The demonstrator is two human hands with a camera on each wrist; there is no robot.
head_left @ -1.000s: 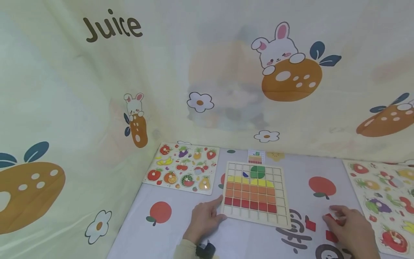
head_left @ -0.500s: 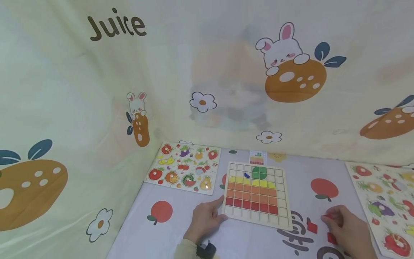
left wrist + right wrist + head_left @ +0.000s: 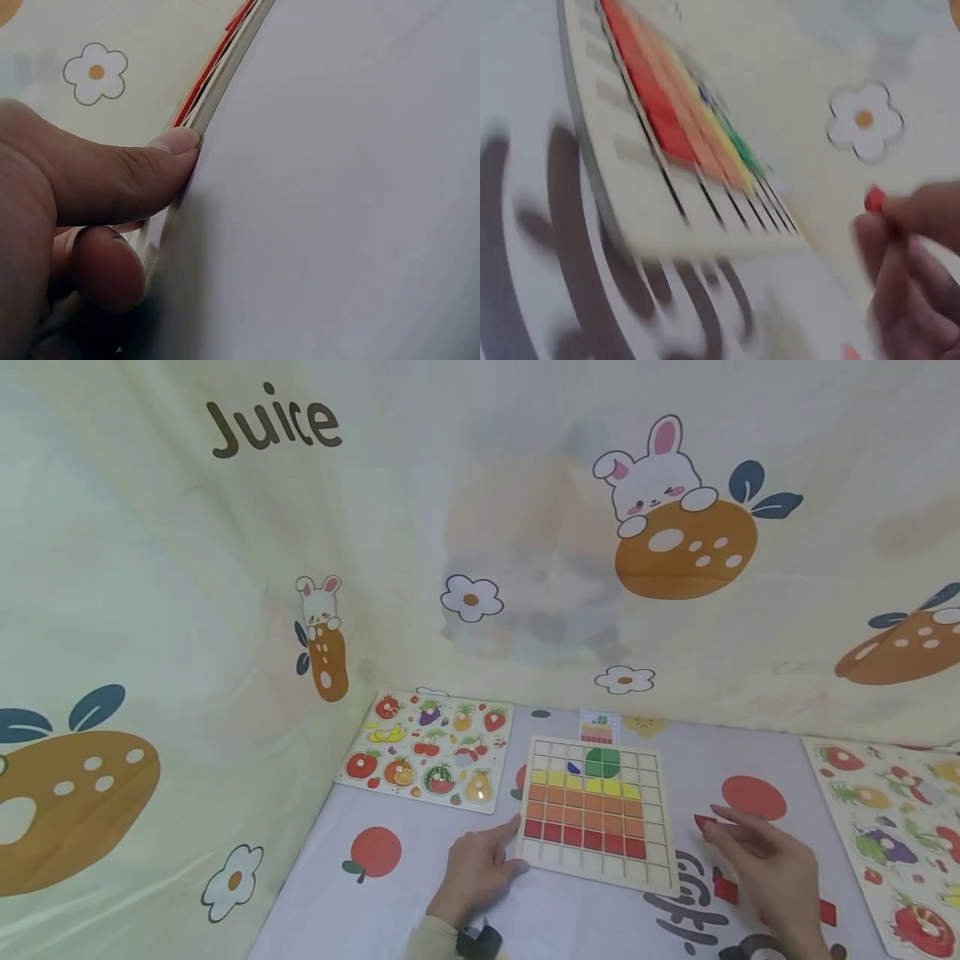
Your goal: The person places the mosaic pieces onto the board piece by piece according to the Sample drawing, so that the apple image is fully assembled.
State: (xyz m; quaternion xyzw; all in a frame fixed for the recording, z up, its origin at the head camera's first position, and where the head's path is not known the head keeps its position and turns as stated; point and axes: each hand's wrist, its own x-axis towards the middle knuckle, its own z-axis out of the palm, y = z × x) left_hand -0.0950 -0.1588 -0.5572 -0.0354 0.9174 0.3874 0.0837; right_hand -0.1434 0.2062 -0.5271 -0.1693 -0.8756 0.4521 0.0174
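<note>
A square wooden grid board (image 3: 660, 860) lies on the table in the head view, with red, orange, yellow, green and blue pieces set in its cells. My left hand (image 3: 477, 870) grips the board's near left corner, index finger along the left side and thumb at the front edge. In the left wrist view the thumb (image 3: 142, 176) lies against the board's edge. To the right of the board, my right hand (image 3: 776, 860) pinches a small red tile (image 3: 703, 823) between thumb and fingertips, raised over the cloth. Another red tile (image 3: 725, 888) lies below that hand.
A fruit puzzle board (image 3: 431, 752) lies at the back left; a second fruit board (image 3: 892, 827) is at the right. A small picture card (image 3: 599, 727) sits behind the grid board. One more red tile (image 3: 828, 912) lies beside the right wrist. A printed curtain (image 3: 540, 527) rises behind.
My right hand has lifted a red tile from the loose tiles and moved it up and left towards the grid board. The left hand stays at the board's corner.
</note>
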